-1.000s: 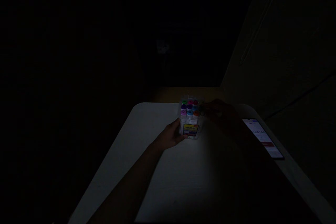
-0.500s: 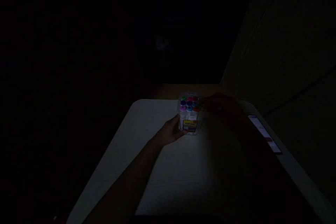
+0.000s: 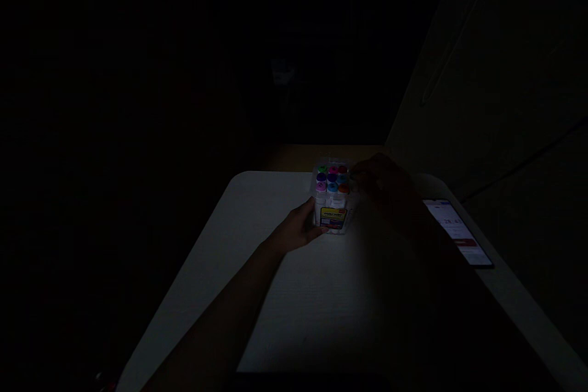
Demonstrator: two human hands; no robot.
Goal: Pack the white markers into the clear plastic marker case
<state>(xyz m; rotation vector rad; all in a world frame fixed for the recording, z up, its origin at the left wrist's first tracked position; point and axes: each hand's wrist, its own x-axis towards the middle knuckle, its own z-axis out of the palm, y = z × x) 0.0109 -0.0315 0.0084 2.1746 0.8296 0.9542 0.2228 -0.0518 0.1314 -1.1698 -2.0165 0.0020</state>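
A clear plastic case of markers [image 3: 333,218] stands upright toward the far side of the white table, a yellow and dark label on its front. Several round caps in green, pink, red, purple, blue, lilac and orange show at its top. My left hand [image 3: 296,229] grips the case from its left side, thumb along the lower front. At the case's upper right edge is my right hand [image 3: 379,177], deep in shadow, its fingers bent together beside the caps. What those fingers hold, if anything, is too dark to make out.
A phone [image 3: 459,233] with a lit screen lies near the right edge of the white table [image 3: 220,233]. A wall [image 3: 505,104] with a dark cable rises on the right. The surroundings are almost black.
My right hand and forearm have shifted slightly up and left, uncovering more of the phone screen. The left hand keeps its hold on the case.
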